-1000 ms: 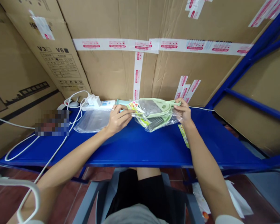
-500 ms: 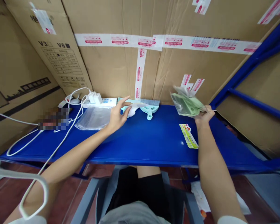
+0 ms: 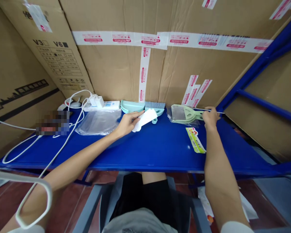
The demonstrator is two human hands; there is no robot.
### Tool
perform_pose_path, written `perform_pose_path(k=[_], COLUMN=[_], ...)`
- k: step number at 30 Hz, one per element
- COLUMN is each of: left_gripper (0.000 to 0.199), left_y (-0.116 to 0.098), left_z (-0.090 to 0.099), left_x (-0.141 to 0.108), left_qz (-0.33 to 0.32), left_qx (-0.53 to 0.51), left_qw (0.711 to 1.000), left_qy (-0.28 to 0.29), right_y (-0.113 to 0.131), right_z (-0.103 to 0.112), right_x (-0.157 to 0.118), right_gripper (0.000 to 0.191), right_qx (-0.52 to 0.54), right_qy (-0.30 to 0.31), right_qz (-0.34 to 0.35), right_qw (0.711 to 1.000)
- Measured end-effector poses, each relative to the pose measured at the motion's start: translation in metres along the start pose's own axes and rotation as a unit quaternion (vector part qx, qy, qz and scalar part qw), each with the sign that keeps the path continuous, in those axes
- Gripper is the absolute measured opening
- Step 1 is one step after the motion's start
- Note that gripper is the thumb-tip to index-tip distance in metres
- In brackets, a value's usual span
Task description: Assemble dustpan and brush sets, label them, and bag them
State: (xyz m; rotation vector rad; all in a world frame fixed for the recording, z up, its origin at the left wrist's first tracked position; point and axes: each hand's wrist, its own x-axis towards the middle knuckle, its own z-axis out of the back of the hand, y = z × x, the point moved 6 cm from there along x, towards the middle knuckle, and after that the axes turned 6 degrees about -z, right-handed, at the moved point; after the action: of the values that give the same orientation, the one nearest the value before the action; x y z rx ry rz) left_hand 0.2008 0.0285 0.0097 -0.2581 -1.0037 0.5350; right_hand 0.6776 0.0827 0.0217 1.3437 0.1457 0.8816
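Note:
My left hand [image 3: 129,124] pinches a white card [image 3: 146,118] between thumb and fingers, over the middle of the table. My right hand [image 3: 210,117] is closed around the handle end of a green dustpan and brush set [image 3: 184,114] in a clear plastic bag, lying at the back right. In front of that set lies a yellow-green printed label [image 3: 196,140]. Behind my left hand stand a light-blue dustpan [image 3: 133,106] and a light-blue brush [image 3: 156,106]; the card partly covers the brush.
Flat clear plastic bags [image 3: 98,123] lie left of my left hand. Behind them are a power strip [image 3: 111,105] with plugged chargers and white cables [image 3: 71,136]. Taped cardboard [image 3: 116,71] walls the back of the blue table [image 3: 160,152]; a blue metal frame [image 3: 269,108] rises at right.
My right hand has lowered the bagged green set onto the table. My left hand has moved slightly right and nearer, and the white card now faces up more plainly.

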Motion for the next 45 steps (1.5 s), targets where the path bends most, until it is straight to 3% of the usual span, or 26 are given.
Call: perform_pose_path(k=[2, 3, 5, 6, 7, 9, 12, 18, 21, 25, 29, 31, 33, 35, 37, 38, 40, 42, 45], left_gripper=[0.052, 0.055, 0.066, 0.072, 0.077, 0.084, 0.077, 0.045, 0.037, 0.034, 0.034, 0.034, 0.035, 0.036, 0.034, 0.034, 0.032, 0.030, 0.027], left_y=[-0.008, -0.012, -0.018, -0.020, -0.021, -0.023, -0.022, -0.004, -0.014, -0.038, -0.057, -0.061, -0.060, -0.055, -0.050, -0.047, -0.042, -0.039, -0.039], left_z=[-0.009, -0.014, -0.023, -0.027, -0.030, -0.032, -0.030, -0.020, -0.017, -0.014, -0.011, -0.006, 0.002, 0.009, 0.013, 0.014, 0.015, 0.013, 0.010], left_x=[-0.002, -0.003, -0.006, -0.008, -0.009, -0.011, -0.013, -0.013, -0.009, -0.006, -0.007, -0.005, 0.000, 0.003, 0.005, 0.004, 0.003, 0.002, 0.002], left_qz=[-0.046, -0.070, -0.109, -0.122, -0.132, -0.142, -0.142, -0.051, -0.089, -0.172, -0.233, -0.244, -0.230, -0.213, -0.214, -0.218, -0.219, -0.209, -0.204], left_qx=[0.036, 0.050, 0.079, 0.095, 0.110, 0.123, 0.123, 0.189, 0.176, 0.185, 0.213, 0.224, 0.238, 0.257, 0.279, 0.292, 0.315, 0.328, 0.330], left_qw=[0.997, 0.993, 0.983, 0.977, 0.972, 0.967, 0.967, 0.965, 0.967, 0.957, 0.943, 0.940, 0.942, 0.942, 0.936, 0.931, 0.923, 0.920, 0.920], left_qy=[0.052, 0.079, 0.126, 0.145, 0.159, 0.171, 0.170, 0.174, 0.162, 0.140, 0.107, 0.081, 0.046, 0.025, 0.019, 0.020, 0.026, 0.037, 0.048], right_y=[0.040, 0.063, 0.102, 0.117, 0.126, 0.131, 0.121, 0.110, 0.117, 0.123, 0.127, 0.129, 0.128, 0.118, 0.100, 0.090, 0.069, 0.053, 0.040], right_z=[0.001, -0.008, -0.044, -0.064, -0.079, -0.097, -0.106, -0.105, -0.102, -0.103, -0.110, -0.102, -0.077, -0.036, 0.009, 0.029, 0.057, 0.064, 0.052], right_x=[-0.023, -0.042, -0.094, -0.127, -0.158, -0.202, -0.220, -0.210, -0.221, -0.240, -0.247, -0.241, -0.225, -0.205, -0.186, -0.179, -0.171, -0.171, -0.175], right_gripper=[0.028, 0.028, 0.027, 0.031, 0.037, 0.047, 0.038, 0.020, 0.016, 0.029, 0.034, 0.029, 0.024, 0.022, 0.022, 0.023, 0.023, 0.026, 0.040], right_qx=[0.023, 0.060, 0.096, 0.073, 0.037, -0.033, -0.131, -0.188, -0.110, 0.023, 0.047, 0.025, -0.018, -0.083, -0.186, -0.264, -0.406, -0.504, -0.562], right_qy=[-0.033, 0.009, 0.223, 0.343, 0.423, 0.495, 0.492, 0.488, 0.551, 0.633, 0.613, 0.573, 0.488, 0.365, 0.246, 0.191, 0.130, 0.142, 0.210], right_qz=[0.070, 0.119, 0.182, 0.216, 0.256, 0.303, 0.326, 0.314, 0.297, 0.206, 0.170, 0.187, 0.214, 0.226, 0.206, 0.191, 0.139, 0.101, 0.072], right_qw=[0.997, 0.991, 0.953, 0.911, 0.868, 0.813, 0.797, 0.793, 0.772, 0.746, 0.770, 0.798, 0.846, 0.899, 0.928, 0.926, 0.894, 0.846, 0.797])
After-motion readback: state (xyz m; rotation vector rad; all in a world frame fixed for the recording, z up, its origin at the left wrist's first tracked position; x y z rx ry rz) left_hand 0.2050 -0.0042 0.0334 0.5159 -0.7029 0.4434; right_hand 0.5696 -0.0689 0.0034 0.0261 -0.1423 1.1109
